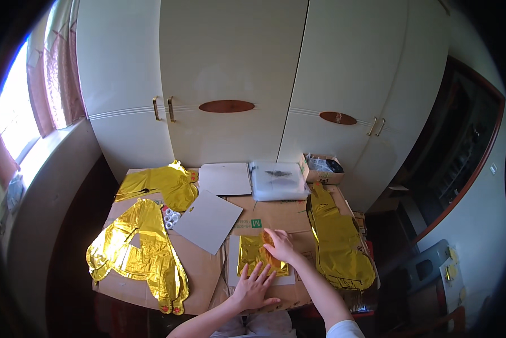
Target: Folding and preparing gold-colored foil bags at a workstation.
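Close in front of me, a folded piece of gold foil [248, 249], perhaps a flat foil balloon, lies on a pale grey card [233, 272]. My left hand [254, 288] rests flat across the foil's lower edge, its fingers spread. At the upper right of the foil, my right hand [281, 246] has bent fingers at the top edge and the thumb on the front, apparently gripping a slightly raised, orange-tinted flap. The undersides of its fingers are hidden.
Large gold foil shapes lie at left [130, 248], far left [177, 188] and right [337, 242]. Grey cards [210, 222], white tape rolls [171, 218], a clear plastic pack [279, 183] and a small box [324, 179] sit on the cardboard-covered table [202, 293]. A cupboard [230, 62] stands behind.
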Tool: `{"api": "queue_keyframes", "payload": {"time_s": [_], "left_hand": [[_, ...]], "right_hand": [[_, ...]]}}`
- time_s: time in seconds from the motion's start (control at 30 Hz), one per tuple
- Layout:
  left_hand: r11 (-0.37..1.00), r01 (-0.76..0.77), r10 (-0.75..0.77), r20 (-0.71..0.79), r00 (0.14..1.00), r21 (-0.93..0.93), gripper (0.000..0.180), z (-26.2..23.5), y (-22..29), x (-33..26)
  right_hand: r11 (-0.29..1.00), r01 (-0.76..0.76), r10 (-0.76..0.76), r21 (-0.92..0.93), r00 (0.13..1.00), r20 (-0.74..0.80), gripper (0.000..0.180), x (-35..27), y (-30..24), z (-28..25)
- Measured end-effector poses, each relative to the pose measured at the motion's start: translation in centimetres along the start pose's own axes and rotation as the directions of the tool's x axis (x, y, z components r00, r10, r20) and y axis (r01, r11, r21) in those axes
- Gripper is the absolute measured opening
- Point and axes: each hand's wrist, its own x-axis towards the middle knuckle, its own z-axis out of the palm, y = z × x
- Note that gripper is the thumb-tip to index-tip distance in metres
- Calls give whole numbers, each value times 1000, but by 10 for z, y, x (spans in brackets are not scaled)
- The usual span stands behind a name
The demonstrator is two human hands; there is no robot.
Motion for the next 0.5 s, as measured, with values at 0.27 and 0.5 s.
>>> {"api": "queue_keyframes", "payload": {"time_s": [0.27, 0.5], "left_hand": [[1000, 11, -11, -16, 1000, -9, 93, 1, -1, -3], [1000, 10, -10, -31, 999, -15, 91, 4, -1, -2]], "right_hand": [[855, -293, 268, 429, 956, 119, 37, 9, -18, -21], [864, -364, 285, 348, 923, 259, 27, 5, -19, -25]]}}
